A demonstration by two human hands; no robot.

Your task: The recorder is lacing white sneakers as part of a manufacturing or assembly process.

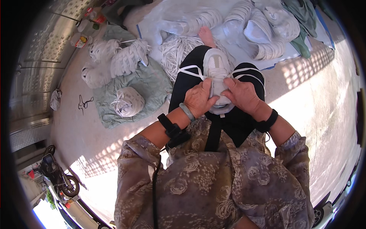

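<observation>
A white sneaker [218,70] rests between my knees on dark trousers, its toe pointing away from me. White laces [192,68] loop out from it to both sides, over my thighs. My left hand [199,97] is closed on the left edge of the shoe near its opening, the thumb pressed to the tongue area. My right hand [241,95] grips the opposite edge, its thumb and fingers close to the lacing. Whether a lace end is pinched in either hand cannot be made out.
A heap of loose white laces [171,53] lies beyond my knees. Bundles of nested white shoes [127,61] sit on a green cloth [146,89] at left; more shoe stacks [259,30] lie on the far sheet. Scissors [84,103] lie on the floor; a motorcycle [57,171] stands lower left.
</observation>
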